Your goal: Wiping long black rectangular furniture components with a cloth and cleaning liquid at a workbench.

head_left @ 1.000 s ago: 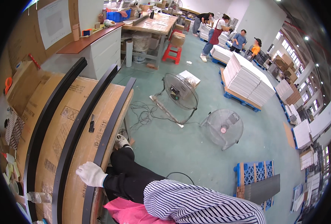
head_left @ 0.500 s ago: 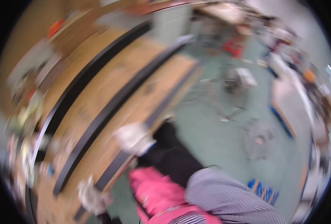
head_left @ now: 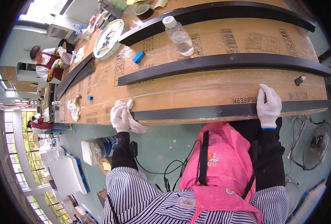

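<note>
Gathered in my white-gloved left hand [head_left: 119, 117] is a pale cloth [head_left: 137, 126], closed against the left end of the nearest dark grey strip [head_left: 195, 112]. That strip lies along the near edge of a cardboard-covered table [head_left: 202, 87]. Toward its right end, my gloved right hand [head_left: 269, 106] rests over the strip with the fingers stretched out onto the cardboard, holding nothing. A second dark strip [head_left: 225, 63] runs parallel farther in, and a third strip [head_left: 232, 10] lies beyond it.
A clear bottle with a white cap [head_left: 180, 39], a blue block [head_left: 138, 57] and a round white tub [head_left: 108, 39] stand among the strips. Another cloth [head_left: 74, 109] lies at left. A person [head_left: 47, 61] works at the far left. A fan [head_left: 314, 143] stands on the floor at right.
The view has swung from a blurred, tilted angle to a steady one facing the table. Both hands now show at the near strip, with a cloth visible in the left.
</note>
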The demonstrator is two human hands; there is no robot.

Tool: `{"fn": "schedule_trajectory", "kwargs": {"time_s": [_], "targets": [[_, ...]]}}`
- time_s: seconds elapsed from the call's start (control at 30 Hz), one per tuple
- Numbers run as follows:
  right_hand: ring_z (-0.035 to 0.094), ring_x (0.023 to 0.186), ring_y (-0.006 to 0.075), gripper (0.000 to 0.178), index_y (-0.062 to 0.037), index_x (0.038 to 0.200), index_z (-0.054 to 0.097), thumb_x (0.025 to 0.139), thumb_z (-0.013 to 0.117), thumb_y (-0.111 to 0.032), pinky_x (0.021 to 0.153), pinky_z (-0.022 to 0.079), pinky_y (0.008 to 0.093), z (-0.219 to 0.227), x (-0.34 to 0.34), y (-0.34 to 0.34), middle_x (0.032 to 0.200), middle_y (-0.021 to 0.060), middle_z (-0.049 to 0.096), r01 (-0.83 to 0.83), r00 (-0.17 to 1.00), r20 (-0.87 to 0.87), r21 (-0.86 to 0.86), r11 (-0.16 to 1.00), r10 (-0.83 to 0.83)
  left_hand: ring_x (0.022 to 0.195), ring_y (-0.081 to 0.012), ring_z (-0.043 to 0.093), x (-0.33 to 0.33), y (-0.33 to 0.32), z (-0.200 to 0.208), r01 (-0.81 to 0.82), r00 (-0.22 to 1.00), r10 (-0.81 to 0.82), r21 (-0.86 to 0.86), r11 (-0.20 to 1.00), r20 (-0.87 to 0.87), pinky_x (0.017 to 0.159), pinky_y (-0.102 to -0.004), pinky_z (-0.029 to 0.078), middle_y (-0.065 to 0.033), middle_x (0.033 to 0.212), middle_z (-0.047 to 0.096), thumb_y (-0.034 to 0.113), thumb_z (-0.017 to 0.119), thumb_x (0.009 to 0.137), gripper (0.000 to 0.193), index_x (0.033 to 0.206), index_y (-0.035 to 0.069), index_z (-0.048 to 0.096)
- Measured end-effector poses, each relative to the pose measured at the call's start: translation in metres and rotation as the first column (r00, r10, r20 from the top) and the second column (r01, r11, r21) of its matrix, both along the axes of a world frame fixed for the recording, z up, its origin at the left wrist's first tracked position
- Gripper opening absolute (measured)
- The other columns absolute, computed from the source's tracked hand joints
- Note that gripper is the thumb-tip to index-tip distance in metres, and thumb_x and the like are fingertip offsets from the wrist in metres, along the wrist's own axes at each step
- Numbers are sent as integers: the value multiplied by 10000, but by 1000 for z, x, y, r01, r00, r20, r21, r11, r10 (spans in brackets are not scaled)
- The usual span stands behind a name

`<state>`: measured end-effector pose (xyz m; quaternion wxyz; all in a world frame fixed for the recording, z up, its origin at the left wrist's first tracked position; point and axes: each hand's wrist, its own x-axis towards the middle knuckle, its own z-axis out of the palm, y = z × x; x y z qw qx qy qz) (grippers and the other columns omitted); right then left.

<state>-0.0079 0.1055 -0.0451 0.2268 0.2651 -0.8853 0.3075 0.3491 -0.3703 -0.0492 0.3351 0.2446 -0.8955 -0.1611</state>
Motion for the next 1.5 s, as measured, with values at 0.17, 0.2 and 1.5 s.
{"fn": "schedule_trajectory", "kwargs": {"time_s": [0.17,0.2,1.5], "targets": [[702,861,329,148,-94,1086,748,950,693,-115,786,540,440,-3,3,-5,928,95,734,-10,1000,-9,-4,1000,10,1019,-318,715,62,-53,40,-709,569,717,-200,676,403,927,-401,538,-161,1024,720,220,667,950,264,1005,-20,764],[702,861,329,148,-94,1086,748,950,693,-115,786,540,440,-4,0,0,928,95,734,-15,1000,-9,-15,1000,14,924,-270,718,61,-51,50,-778,542,713,-54,625,445,865,-384,553,-144,969,737,243,679,966,288,992,-31,761],[579,1127,314,263,-135,993,719,793,712,-306,1078,387,542,21,7,30,1074,77,678,-474,880,-3,44,879,475,1193,-417,611,-216,281,18,370,914,-364,3,929,181,1036,-504,490,-202,1265,644,244,705,897,472,1304,20,621]]}}
